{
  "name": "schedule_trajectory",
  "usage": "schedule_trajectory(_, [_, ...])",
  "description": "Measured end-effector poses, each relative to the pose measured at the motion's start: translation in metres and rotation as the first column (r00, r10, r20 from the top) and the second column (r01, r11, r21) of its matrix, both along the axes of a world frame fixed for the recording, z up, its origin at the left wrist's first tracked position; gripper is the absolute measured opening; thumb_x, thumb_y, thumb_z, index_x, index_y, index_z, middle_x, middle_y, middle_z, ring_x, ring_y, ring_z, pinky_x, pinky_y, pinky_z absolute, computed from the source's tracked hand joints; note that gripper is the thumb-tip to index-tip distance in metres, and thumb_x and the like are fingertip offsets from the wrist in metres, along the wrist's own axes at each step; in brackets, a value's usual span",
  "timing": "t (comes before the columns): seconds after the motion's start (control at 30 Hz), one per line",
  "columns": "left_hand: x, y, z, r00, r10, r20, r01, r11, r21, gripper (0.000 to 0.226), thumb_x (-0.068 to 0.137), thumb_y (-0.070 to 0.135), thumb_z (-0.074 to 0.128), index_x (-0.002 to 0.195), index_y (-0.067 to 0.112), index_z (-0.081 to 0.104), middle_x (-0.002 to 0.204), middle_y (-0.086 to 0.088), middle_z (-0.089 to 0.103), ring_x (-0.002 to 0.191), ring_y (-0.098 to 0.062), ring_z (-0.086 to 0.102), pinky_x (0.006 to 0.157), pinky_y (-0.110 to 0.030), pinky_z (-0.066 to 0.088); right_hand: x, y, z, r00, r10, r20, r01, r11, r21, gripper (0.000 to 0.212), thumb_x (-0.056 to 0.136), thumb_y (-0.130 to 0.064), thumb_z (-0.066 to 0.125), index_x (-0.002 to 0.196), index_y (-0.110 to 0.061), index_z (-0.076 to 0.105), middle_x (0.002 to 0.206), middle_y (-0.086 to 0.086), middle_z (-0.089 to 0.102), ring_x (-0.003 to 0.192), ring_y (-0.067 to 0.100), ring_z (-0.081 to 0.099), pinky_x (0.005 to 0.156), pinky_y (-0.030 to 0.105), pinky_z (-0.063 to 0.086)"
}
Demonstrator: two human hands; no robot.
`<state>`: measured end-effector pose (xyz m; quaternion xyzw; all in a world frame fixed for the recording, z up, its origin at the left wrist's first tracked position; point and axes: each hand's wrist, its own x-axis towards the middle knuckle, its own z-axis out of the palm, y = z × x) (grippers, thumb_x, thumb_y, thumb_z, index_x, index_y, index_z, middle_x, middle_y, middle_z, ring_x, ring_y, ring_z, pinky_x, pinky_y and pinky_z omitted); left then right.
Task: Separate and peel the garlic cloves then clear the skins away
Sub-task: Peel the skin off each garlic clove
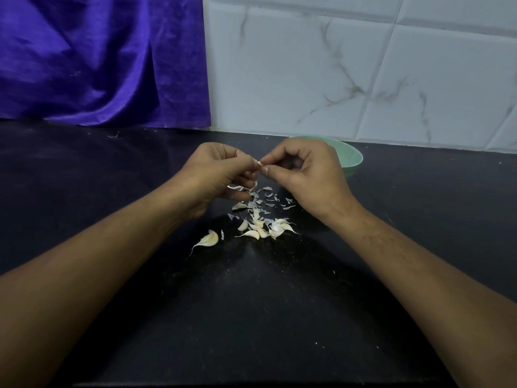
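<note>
Currently the garlic clove (259, 163) sits between both grips: left hand (221, 175) and right hand (307, 175) each pinch it from opposite sides.

No text, label, brand, number or sign can be read anywhere. The green bowl (353, 159), the purple cloth (98, 60), the marbled wall tiles (363, 65) and the black table (251, 317) all show plain, unmarked surfaces.

A held clove (259, 163) hangs over scattered skins (267, 196) and heaped pale cloves (264, 229).
</note>
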<state>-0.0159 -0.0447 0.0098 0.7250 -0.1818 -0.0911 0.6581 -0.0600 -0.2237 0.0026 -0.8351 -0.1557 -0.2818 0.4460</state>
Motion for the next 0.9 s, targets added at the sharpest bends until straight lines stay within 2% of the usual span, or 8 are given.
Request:
schedule_trajectory(0.1, [0.000,0.001,0.001,0.999,0.011,0.035,-0.011,1.000,0.018,0.016,0.093,0.009,0.069,0.096,-0.007,0.071,0.070,-0.005,0.065,0.063,-0.009,0.063,0.057,-0.027,0.059,0.000,0.000,0.000,0.998,0.036,-0.058,-0.031,0.996,0.085,0.007,0.085,-0.007,0.081,0.090,-0.011,0.078,0.079,0.005,0.078,0.076,0.024,0.076,0.077,0.049,0.063])
schedule_trajectory(0.23, [-0.003,-0.001,0.002,0.988,0.027,0.150,-0.039,0.996,0.081,0.012,0.094,0.004,0.068,0.082,0.000,0.070,0.066,-0.004,0.067,0.062,-0.011,0.062,0.060,-0.032,0.059,0.001,0.003,-0.002,0.988,0.097,-0.124,-0.075,0.981,0.177,0.019,0.084,0.001,0.081,0.097,-0.010,0.073,0.080,0.007,0.072,0.069,0.022,0.069,0.069,0.035,0.061])
schedule_trajectory(0.3, [-0.003,-0.001,0.002,0.982,0.027,0.185,-0.046,0.994,0.100,0.017,0.093,0.003,0.066,0.077,0.004,0.069,0.065,-0.001,0.069,0.063,-0.011,0.062,0.063,-0.034,0.060,0.002,0.006,-0.005,0.982,0.120,-0.146,-0.087,0.973,0.214,0.024,0.083,0.006,0.079,0.101,-0.008,0.074,0.079,0.009,0.070,0.069,0.025,0.065,0.071,0.036,0.060])
schedule_trajectory(0.43, [0.001,0.001,0.001,0.982,0.029,0.186,-0.047,0.994,0.095,0.014,0.093,0.007,0.069,0.078,0.005,0.070,0.071,-0.005,0.069,0.065,-0.010,0.065,0.066,-0.038,0.062,0.001,0.009,-0.006,0.980,0.152,-0.132,-0.100,0.937,0.336,0.017,0.086,0.008,0.075,0.100,-0.001,0.075,0.080,0.019,0.073,0.071,0.024,0.071,0.067,0.028,0.061])
schedule_trajectory(0.53, [0.002,0.001,0.000,0.982,0.032,0.188,-0.051,0.994,0.098,0.013,0.094,0.008,0.069,0.086,-0.002,0.070,0.072,-0.006,0.068,0.066,-0.010,0.065,0.062,-0.032,0.061,-0.001,0.009,-0.003,0.968,0.204,-0.143,-0.113,0.872,0.477,0.017,0.087,0.010,0.073,0.103,0.004,0.072,0.079,0.015,0.073,0.072,0.023,0.073,0.067,0.030,0.063])
schedule_trajectory(0.67, [0.005,0.004,-0.002,0.974,0.060,0.218,-0.095,0.984,0.154,0.015,0.095,0.011,0.067,0.086,-0.001,0.070,0.075,-0.006,0.070,0.068,-0.010,0.067,0.054,-0.021,0.053,-0.004,0.004,0.005,0.958,0.236,-0.165,-0.094,0.797,0.596,0.016,0.089,0.006,0.072,0.104,0.001,0.071,0.088,0.015,0.075,0.076,0.021,0.076,0.076,0.035,0.065])
schedule_trajectory(0.77, [0.008,0.008,-0.003,0.963,0.063,0.263,-0.120,0.971,0.206,0.015,0.095,0.016,0.067,0.085,0.007,0.074,0.077,-0.004,0.074,0.075,-0.015,0.071,0.060,-0.030,0.058,-0.004,0.000,0.010,0.952,0.248,-0.179,-0.076,0.759,0.647,0.012,0.092,0.001,0.072,0.104,-0.002,0.073,0.094,0.014,0.077,0.081,0.023,0.076,0.081,0.039,0.065])
schedule_trajectory(0.9, [0.006,0.009,-0.003,0.957,0.064,0.282,-0.123,0.973,0.195,0.023,0.100,0.022,0.063,0.083,0.012,0.076,0.081,-0.006,0.075,0.077,-0.018,0.071,0.069,-0.042,0.064,-0.003,-0.001,0.010,0.942,0.260,-0.210,-0.068,0.765,0.641,0.011,0.094,-0.004,0.071,0.105,-0.004,0.073,0.096,0.013,0.078,0.084,0.025,0.076,0.081,0.040,0.065])
